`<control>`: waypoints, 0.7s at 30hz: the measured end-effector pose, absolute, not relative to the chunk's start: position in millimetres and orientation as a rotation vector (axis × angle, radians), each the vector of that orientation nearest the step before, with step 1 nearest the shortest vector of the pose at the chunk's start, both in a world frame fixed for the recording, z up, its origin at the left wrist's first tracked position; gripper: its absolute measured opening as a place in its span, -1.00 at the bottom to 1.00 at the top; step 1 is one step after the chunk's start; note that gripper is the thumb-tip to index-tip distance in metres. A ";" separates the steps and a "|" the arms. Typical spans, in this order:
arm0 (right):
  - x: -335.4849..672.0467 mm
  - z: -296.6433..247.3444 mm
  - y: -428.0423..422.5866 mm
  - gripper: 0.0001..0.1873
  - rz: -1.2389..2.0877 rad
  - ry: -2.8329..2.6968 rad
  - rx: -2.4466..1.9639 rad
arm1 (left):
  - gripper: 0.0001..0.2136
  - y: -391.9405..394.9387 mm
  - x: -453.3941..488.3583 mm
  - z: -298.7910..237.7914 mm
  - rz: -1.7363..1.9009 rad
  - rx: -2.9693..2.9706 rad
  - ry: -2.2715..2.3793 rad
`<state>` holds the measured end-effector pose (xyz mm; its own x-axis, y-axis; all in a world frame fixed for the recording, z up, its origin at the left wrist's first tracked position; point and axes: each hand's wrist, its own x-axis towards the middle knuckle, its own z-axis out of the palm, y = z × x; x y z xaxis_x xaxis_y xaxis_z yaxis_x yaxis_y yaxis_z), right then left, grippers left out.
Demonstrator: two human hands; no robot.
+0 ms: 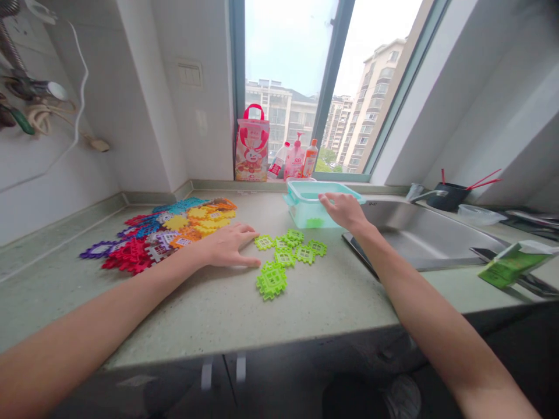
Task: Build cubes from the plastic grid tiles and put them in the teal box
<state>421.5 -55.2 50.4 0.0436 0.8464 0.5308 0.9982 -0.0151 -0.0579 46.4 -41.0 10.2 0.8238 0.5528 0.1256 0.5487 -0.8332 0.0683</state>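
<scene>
My left hand (229,245) lies flat on the countertop with its fingers stretched out, holding nothing. It rests between a pile of coloured plastic tiles (166,233) on its left and several green tiles (286,256) on its right. My right hand (345,210) is at the front rim of a light teal plastic box (305,203), fingers curled over the edge. One green tile (314,222) shows inside the box through its wall.
A steel sink (428,233) with a tap lies right of the box. A red and white gift bag (252,148) and three bottles (294,158) stand on the window sill. A green packet (510,265) rests at the sink's right edge. Cables hang on the left wall.
</scene>
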 end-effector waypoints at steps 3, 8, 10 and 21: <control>421.0 49.8 -54.4 -0.40 -0.479 -1.890 -1.878 | -0.15 -39.8 46.5 10.7 0.200 2.978 0.888; 416.5 47.1 -55.9 -0.57 -0.485 -1.912 -1.461 | -0.16 -40.5 46.1 11.9 0.189 2.983 0.886; 407.1 46.9 -60.9 -0.60 -0.492 -1.933 -1.256 | -0.16 -40.8 45.7 11.8 0.188 2.985 0.889; 344.9 9.2 -75.4 -0.67 -0.049 -2.364 -0.845 | -0.14 -42.9 46.0 12.5 0.188 2.975 0.889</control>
